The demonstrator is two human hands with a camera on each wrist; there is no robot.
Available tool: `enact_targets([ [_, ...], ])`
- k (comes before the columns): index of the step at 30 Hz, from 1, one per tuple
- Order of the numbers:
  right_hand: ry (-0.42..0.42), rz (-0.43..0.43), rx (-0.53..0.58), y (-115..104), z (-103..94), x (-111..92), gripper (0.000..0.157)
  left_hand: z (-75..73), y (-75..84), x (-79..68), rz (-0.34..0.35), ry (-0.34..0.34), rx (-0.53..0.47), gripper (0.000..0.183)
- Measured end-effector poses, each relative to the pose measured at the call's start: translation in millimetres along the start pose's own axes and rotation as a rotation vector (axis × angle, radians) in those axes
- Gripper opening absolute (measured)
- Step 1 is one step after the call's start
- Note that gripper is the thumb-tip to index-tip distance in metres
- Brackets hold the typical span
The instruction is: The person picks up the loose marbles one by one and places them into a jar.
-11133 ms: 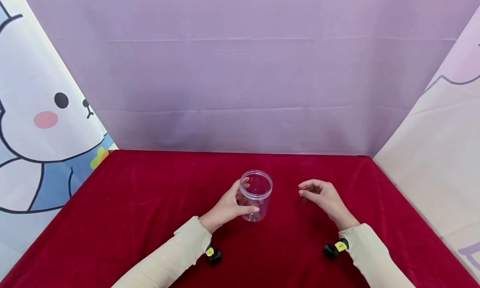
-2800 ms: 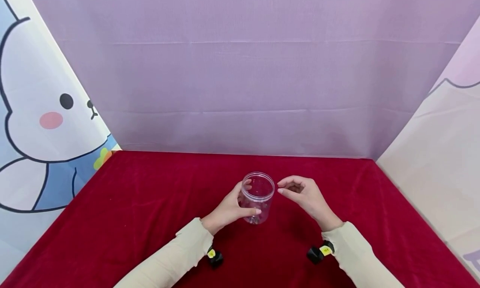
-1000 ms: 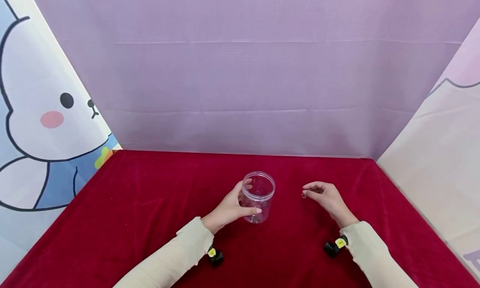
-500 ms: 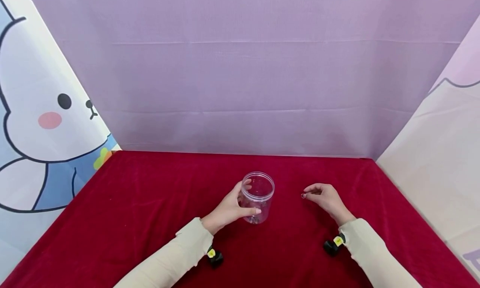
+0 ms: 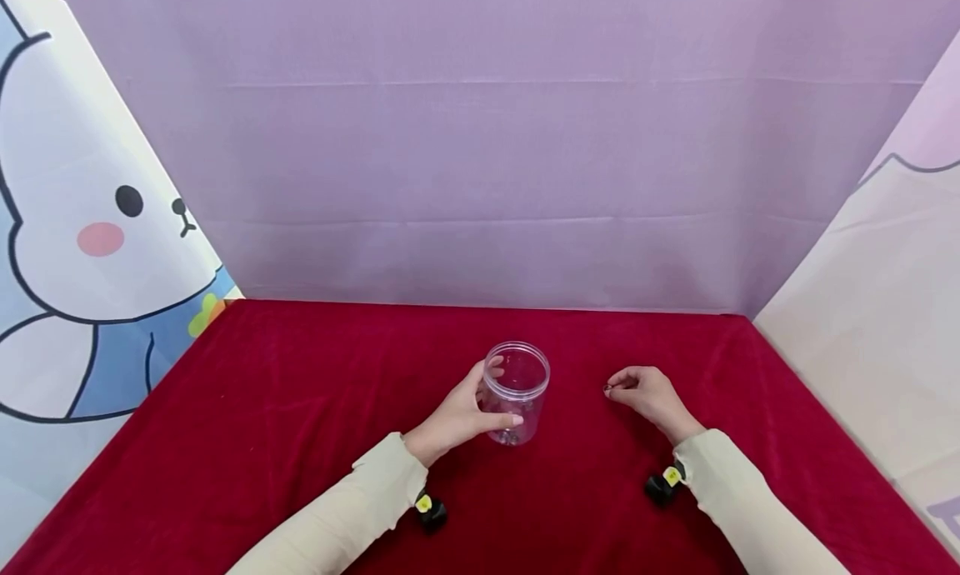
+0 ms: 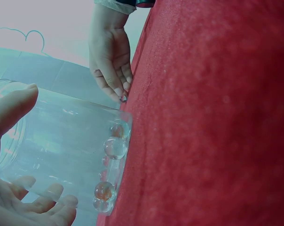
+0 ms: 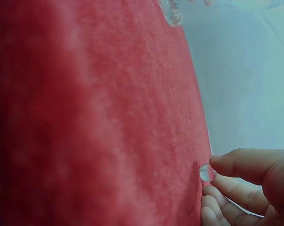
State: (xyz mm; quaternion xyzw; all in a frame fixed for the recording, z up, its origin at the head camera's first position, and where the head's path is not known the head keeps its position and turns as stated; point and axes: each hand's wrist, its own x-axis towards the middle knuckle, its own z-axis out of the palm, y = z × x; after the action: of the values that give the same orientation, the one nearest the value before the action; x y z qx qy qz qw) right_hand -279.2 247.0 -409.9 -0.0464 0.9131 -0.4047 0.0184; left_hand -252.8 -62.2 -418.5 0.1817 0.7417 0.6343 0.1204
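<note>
My left hand point(image 5: 459, 417) grips the side of a clear, open-topped jar point(image 5: 531, 415), thumb in front and fingers behind. The jar stands upright on the red cloth with several clear marbles point(image 6: 114, 148) at its bottom, some showing orange or reddish colour inside. To the right of the jar, my right hand point(image 5: 652, 396) is low over the cloth. Its thumb and index finger pinch a single clear marble point(image 7: 207, 172), close against the cloth; the other fingers are loosely bent beneath.
Red velvet cloth point(image 5: 315, 375) covers the table. A lilac curtain point(image 5: 480, 158) rises behind its far edge, with printed panels at both sides. A black wrist camera point(image 5: 432, 515) hangs under the left sleeve, another camera point(image 5: 660, 490) under the right.
Since 2.8 s ago my right hand has moved right, from beside the jar's rim down to the cloth. In the last second its fingertips have closed on the marble. The left hand stays still.
</note>
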Motion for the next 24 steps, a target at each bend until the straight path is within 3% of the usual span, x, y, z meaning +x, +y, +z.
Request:
enact_targets([
  [24,-0.009,0.009,-0.08,0.6,-0.2,3.2,0.014,2.2,-1.5,3.3,0.004,-0.002,-0.005,0.085],
])
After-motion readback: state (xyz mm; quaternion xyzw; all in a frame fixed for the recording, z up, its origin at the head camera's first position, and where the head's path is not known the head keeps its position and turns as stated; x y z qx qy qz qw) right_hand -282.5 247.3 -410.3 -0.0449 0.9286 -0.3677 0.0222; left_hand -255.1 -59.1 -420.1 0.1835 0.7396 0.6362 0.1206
